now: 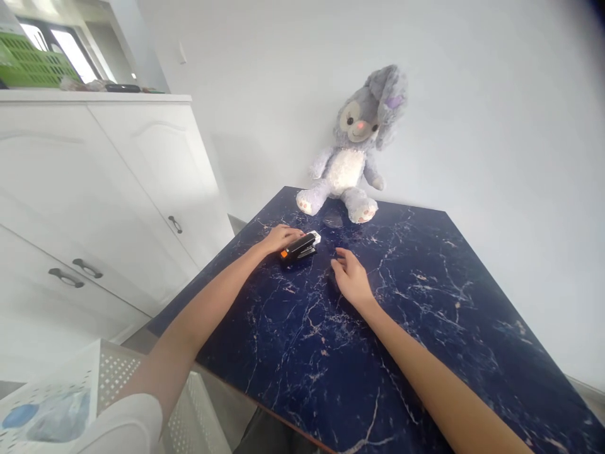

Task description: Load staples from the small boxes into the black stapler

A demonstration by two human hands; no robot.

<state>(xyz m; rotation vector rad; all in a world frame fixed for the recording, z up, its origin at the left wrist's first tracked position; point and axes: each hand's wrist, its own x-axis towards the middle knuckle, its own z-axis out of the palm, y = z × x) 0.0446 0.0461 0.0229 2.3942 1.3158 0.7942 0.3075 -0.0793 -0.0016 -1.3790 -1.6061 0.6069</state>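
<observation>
A black stapler (299, 248) with an orange end lies on the dark blue marble-patterned table (302, 353). Its jaw gapes slightly towards the right. Against its far side rests a small white box-like item (314, 238), partly covered by the stapler. My left hand (282, 238) lies just behind and left of the stapler, fingers stretched along its far edge; whether they touch it I cannot tell. To the right, apart from the stapler, my right hand (351, 275) hovers low or rests on the tabletop, loosely curled with thumb and fingers apart, holding nothing visible.
A grey plush rabbit (347, 167) sits at the table's far edge against the white wall. White cabinets (155, 157) stand to the left, with a green basket (35, 63) on top. Below my left arm is a white perforated basket (113, 372) with plastic items.
</observation>
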